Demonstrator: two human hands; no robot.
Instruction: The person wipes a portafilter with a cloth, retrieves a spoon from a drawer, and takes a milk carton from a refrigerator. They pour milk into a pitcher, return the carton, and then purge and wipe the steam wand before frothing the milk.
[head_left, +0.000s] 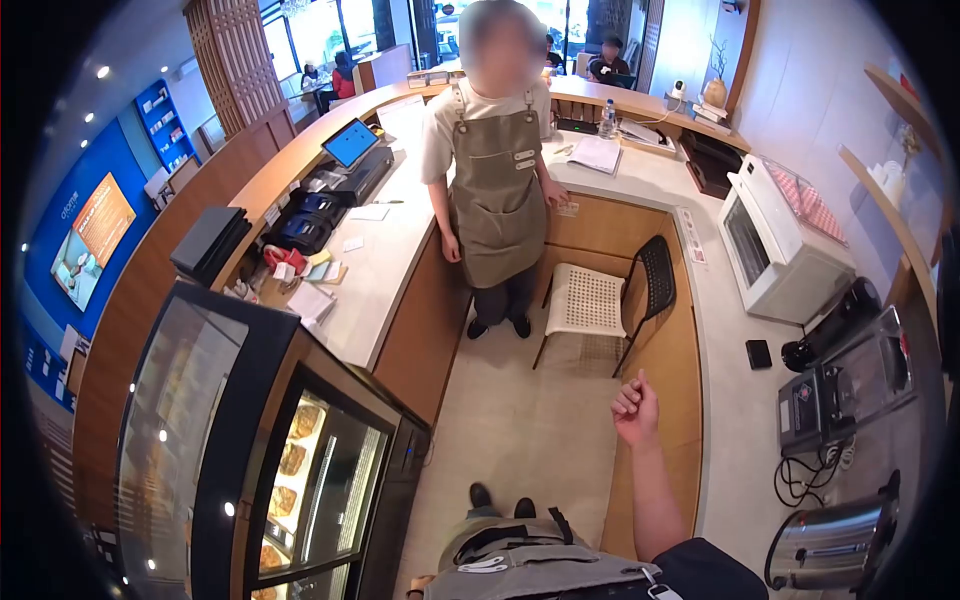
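Fingers curled into a loose fist, thumb up top, pinching nothing. That's the right hand, raised mid-air w/ the counter edge just beside it, chair beyond. Left hand barely peeks at bottom, can't tell its fingers. Nothing picked up yet; work looks unstarted. Co-worker in apron stands opposite.

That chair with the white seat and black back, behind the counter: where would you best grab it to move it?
Grip the chair by the top edge of its black backrest, coming from the right-hand counter side. The back curves upward and stands free there, while the seat faces the person in the apron. The right hand, closed in a loose fist, is nearest.
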